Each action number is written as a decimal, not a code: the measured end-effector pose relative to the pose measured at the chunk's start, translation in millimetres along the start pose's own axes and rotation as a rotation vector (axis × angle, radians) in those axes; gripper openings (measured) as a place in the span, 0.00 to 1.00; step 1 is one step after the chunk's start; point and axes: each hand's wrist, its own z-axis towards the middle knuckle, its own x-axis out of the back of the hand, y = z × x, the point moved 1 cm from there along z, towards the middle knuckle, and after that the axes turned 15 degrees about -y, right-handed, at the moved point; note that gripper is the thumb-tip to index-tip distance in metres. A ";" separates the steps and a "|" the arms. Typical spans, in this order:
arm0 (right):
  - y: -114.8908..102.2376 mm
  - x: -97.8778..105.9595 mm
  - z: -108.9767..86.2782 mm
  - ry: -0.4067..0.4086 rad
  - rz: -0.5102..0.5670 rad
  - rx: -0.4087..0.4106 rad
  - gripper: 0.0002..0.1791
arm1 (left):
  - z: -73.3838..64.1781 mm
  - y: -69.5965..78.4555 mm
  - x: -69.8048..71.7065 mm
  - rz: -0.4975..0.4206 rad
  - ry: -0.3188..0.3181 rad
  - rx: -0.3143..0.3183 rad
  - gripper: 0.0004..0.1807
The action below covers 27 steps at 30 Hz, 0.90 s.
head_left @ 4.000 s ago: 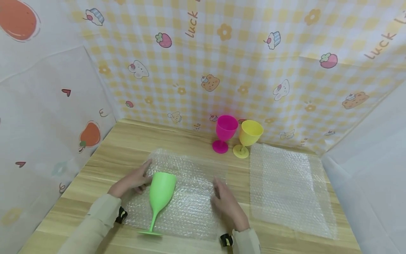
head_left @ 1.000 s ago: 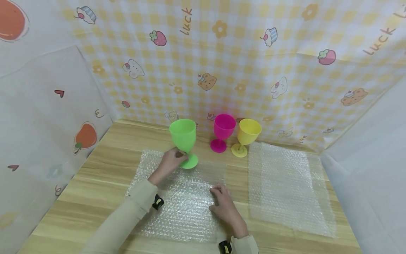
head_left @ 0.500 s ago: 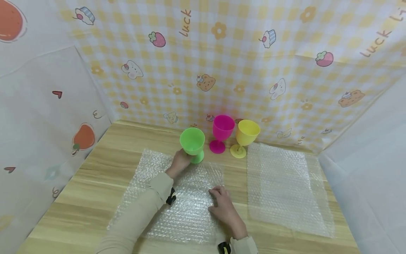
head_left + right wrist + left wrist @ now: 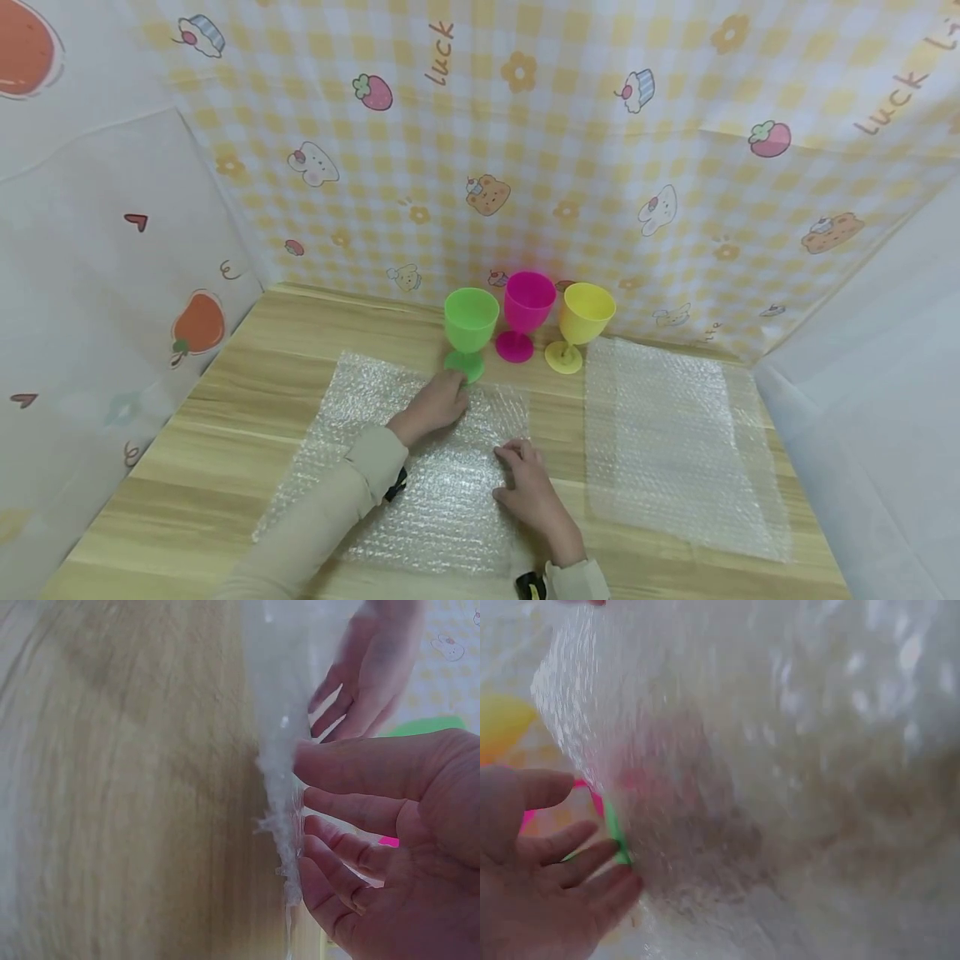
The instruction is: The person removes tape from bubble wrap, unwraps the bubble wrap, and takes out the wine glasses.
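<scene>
The green goblet stands upright at the back of the table, left of a pink goblet. Just in front of its foot is my left hand, over the far part of a sheet of bubble wrap. In the left wrist view the left hand has loosely bent, spread fingers and holds nothing. My right hand rests at the right edge of the same sheet. Seen from the right wrist, the fingertips of the right hand touch the bubble wrap without gripping it.
A yellow goblet stands to the right of the pink one. More bubble wrap lies flat on the right side of the wooden table. A checked cloth hangs behind the goblets.
The green goblet, earlier lying on the bubble wrap, was lifted to the back by my left hand and stood beside the pink goblet. The left hand has let go; the right hand has barely moved.
</scene>
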 end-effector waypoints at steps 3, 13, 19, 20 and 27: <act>0.4 0.6 -0.2 0.005 0.005 0.001 0.31 | -0.4 2.5 -2.5 0.183 -0.002 -0.002 0.22; 0.5 -1.3 0.2 0.003 0.002 0.000 0.32 | 23.8 -11.4 -5.0 0.294 -0.003 0.076 0.28; 0.3 -1.4 -0.6 0.004 0.006 0.003 0.31 | 18.0 -12.0 -0.7 0.226 -0.060 0.010 0.31; 0.5 -1.3 -0.6 0.004 0.009 0.003 0.31 | 12.9 -9.9 0.5 0.207 -0.067 -0.009 0.31; 1.7 -0.5 -1.5 -0.002 0.021 0.014 0.31 | -53.0 12.6 0.2 0.058 0.003 -0.096 0.26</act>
